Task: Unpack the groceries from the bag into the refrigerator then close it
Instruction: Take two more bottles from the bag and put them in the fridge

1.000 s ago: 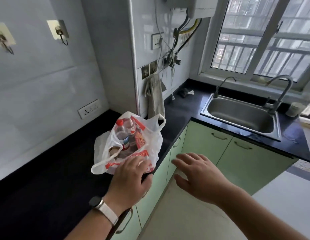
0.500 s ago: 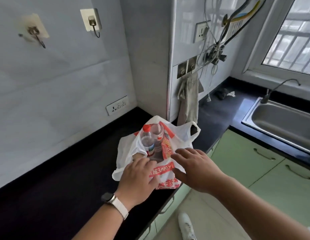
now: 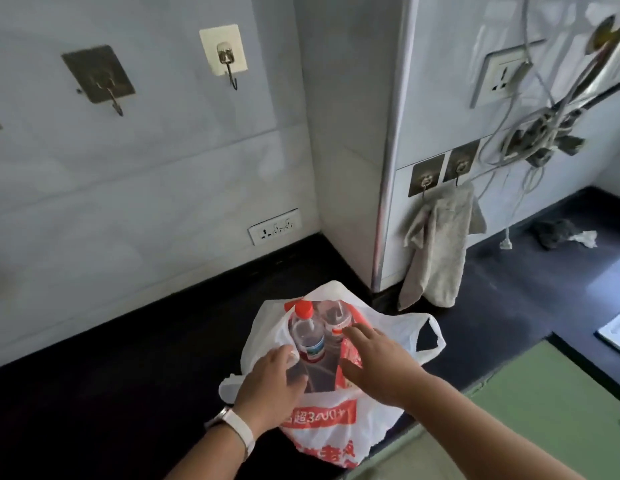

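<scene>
A white plastic grocery bag [image 3: 339, 427] with red print stands on the near edge of the black counter [image 3: 135, 375], its mouth open upward. Inside it stand two clear plastic bottles side by side: the left bottle [image 3: 306, 336] has a red cap, and the right bottle [image 3: 334, 318] sits just beside it, with a red packet [image 3: 350, 358] along the bag's right side. The left hand [image 3: 270, 389], a pale band at its wrist, rests at the bag's near-left rim with fingers loosely curled against the plastic; whether it pinches the rim I cannot tell. The right hand [image 3: 377, 362] reaches over the opening, fingers spread and open, fingertips at the right bottle's neck, gripping nothing clearly. A grey cloth [image 3: 436, 251] hangs from a wall hook [image 3: 459, 169] at far right. Green cabinet fronts [image 3: 551, 410] lie near right.
</scene>
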A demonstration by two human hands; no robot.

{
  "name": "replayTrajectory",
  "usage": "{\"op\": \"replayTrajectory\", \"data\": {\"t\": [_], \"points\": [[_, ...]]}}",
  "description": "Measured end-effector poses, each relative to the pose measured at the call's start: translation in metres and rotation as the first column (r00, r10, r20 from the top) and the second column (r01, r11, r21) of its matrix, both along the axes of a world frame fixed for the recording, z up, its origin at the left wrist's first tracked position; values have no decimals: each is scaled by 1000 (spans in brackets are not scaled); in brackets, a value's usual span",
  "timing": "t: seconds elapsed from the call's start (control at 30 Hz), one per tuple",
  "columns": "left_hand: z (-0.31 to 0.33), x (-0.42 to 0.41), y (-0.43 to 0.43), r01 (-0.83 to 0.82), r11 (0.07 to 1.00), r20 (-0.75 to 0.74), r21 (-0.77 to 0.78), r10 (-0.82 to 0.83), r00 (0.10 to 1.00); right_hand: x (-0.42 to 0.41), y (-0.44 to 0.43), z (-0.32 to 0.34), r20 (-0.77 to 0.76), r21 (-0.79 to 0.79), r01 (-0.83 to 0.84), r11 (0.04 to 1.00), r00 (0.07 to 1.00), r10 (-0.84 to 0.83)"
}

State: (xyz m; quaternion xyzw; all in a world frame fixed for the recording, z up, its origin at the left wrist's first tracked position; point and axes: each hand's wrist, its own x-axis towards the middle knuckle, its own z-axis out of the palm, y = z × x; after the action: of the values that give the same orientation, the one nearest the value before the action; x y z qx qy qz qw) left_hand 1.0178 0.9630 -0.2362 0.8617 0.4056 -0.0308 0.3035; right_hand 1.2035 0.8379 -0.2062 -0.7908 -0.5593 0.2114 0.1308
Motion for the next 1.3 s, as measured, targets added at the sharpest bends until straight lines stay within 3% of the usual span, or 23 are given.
{"op": "replayTrajectory", "data": {"t": [0.23,0.47,0.8,0.97,1.3], "points": [[-18,18,9,-250,949,111,-193,274,955,37,31,-27,-120,93,30,995,993,-19],[-12,35,23,-258,941,157,-217,295,943,53,56,-31,-197,128,121,984,976,-94],[-16,51,32,-197,942,204,-271,256,945,79,83,-46,-257,58,-3,998,966,18],[-26,56,31,-236,925,231,-300,310,922,79,83,-61,-388,-3,52,999,920,-49],[-40,64,31,-263,909,250,-325,350,903,74,92,-76,-463,-20,82,996,883,-81]]}}
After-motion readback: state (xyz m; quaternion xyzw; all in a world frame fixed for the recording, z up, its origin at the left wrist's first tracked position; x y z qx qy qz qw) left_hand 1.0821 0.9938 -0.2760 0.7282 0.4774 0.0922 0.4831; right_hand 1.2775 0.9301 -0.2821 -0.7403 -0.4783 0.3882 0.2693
